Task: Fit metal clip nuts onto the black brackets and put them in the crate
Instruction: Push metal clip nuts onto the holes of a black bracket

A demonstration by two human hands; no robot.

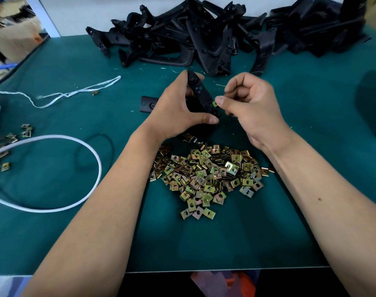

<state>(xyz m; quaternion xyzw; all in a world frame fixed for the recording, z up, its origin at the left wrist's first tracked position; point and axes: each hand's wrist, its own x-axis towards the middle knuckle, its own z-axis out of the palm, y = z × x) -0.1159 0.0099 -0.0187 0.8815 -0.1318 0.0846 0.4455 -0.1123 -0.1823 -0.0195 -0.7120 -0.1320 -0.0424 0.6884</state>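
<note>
A: What is held at this moment?

B: A black bracket is gripped in the left hand, fingers over its far end and thumb under its near end, raised just above the green tabletop. A single clip nut is pinched by the thumb and forefinger of the right hand and is touching the bracket's right edge.

A: How should the clip be fitted well?

B: The clip's open mouth should probably be lined up square with the edge, then pushed until its hole sits over the bracket's hole. The bracket should be kept steady.

A: And the supplies?

B: A heap of clip nuts lies near the wrists; a pile of brackets lies beyond. No crate can be seen.
</note>
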